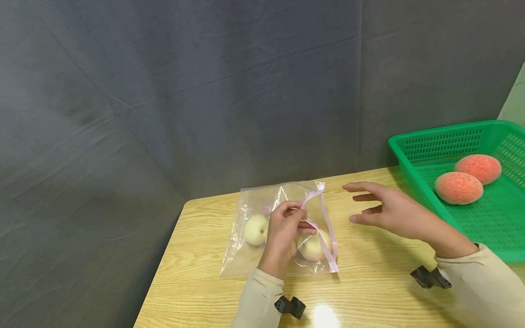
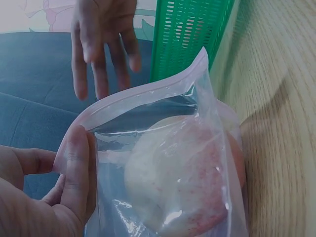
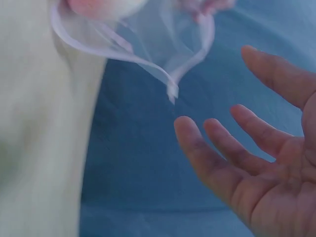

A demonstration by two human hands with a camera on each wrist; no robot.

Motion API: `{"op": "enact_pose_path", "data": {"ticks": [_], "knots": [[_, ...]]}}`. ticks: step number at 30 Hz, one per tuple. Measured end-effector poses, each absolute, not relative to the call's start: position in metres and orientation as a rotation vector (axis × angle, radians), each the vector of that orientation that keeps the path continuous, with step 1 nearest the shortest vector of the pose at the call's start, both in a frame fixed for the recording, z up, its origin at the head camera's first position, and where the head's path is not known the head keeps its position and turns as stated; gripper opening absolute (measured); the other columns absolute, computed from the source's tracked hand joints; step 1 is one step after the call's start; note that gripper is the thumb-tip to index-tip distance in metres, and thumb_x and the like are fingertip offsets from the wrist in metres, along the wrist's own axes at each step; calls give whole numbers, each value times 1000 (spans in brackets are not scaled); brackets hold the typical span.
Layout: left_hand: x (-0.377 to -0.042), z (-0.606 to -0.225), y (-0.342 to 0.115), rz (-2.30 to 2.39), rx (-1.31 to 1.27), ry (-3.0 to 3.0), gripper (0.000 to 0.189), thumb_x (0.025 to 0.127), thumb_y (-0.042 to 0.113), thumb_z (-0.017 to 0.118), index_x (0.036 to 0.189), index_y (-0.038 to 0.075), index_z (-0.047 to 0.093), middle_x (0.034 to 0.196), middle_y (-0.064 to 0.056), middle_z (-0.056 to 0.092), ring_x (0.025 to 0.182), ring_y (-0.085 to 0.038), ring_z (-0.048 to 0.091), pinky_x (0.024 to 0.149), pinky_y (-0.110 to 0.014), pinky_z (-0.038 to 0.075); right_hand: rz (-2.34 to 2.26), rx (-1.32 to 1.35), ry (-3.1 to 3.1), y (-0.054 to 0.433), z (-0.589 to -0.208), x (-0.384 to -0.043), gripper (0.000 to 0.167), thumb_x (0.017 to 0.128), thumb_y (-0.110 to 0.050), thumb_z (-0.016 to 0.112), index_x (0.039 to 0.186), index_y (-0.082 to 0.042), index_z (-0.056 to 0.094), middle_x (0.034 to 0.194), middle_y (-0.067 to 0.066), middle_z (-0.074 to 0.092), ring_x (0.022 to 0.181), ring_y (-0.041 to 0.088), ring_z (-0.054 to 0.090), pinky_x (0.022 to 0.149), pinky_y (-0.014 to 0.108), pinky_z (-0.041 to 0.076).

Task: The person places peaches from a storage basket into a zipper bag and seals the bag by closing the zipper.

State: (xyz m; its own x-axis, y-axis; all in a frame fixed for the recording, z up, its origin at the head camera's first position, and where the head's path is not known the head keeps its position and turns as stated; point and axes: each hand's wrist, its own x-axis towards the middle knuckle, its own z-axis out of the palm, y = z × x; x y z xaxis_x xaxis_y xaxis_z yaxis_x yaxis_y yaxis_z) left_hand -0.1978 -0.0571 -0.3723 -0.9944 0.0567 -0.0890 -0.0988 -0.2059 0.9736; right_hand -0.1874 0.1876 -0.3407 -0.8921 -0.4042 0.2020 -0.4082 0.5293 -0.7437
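A clear zip bag (image 1: 254, 196) with a pink-edged mouth lies on the table, its mouth facing right and parted. Inside it are a pale round fruit (image 1: 255, 230) at the left and another, a peach with a red blush (image 2: 182, 177), near the mouth. My left hand (image 1: 285, 228) pinches the upper lip of the mouth between thumb and fingers, lifting it off the lower edge. To the right of the bag my right hand (image 1: 389, 212) hovers over the table, fingers spread and holding nothing. In the right wrist view its fingertips (image 3: 187, 126) are apart from the bag's corner.
A green plastic basket (image 1: 422, 191) stands at the right of the wooden table (image 1: 197, 255). Two orange-pink oval fruits (image 1: 458, 187) lie in it. A dark grey cloth (image 1: 246, 91) hangs behind the table's back edge.
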Motion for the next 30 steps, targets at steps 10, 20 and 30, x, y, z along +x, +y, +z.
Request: {"op": "enact_pose_path", "data": {"ticks": [10,20,30], "knots": [[-200,-372,-56,2420,-55,1851,13,88,-8,57,99,-2,62,79,-6,57,52,-14,62,47,-23,59,1226,436,-2756,241,-315,-177,60,92,-28,72,146,-32,44,146,-11,45,110,-24,44,77,5,52],[-201,-370,-56,2384,-41,1861,14,87,-10,56,98,-2,61,78,-4,53,52,-12,57,40,-18,52,1222,221,-2694,281,-302,-165,59,96,-31,66,149,-34,41,140,-26,46,105,-25,48,70,6,51],[-202,-370,-71,2238,-28,2044,15,89,-3,60,103,-2,64,81,-4,56,57,-11,59,40,-14,48,1228,261,-2689,294,-300,-174,56,98,-30,63,149,-36,41,146,-22,44,110,-24,46,77,0,34]]}}
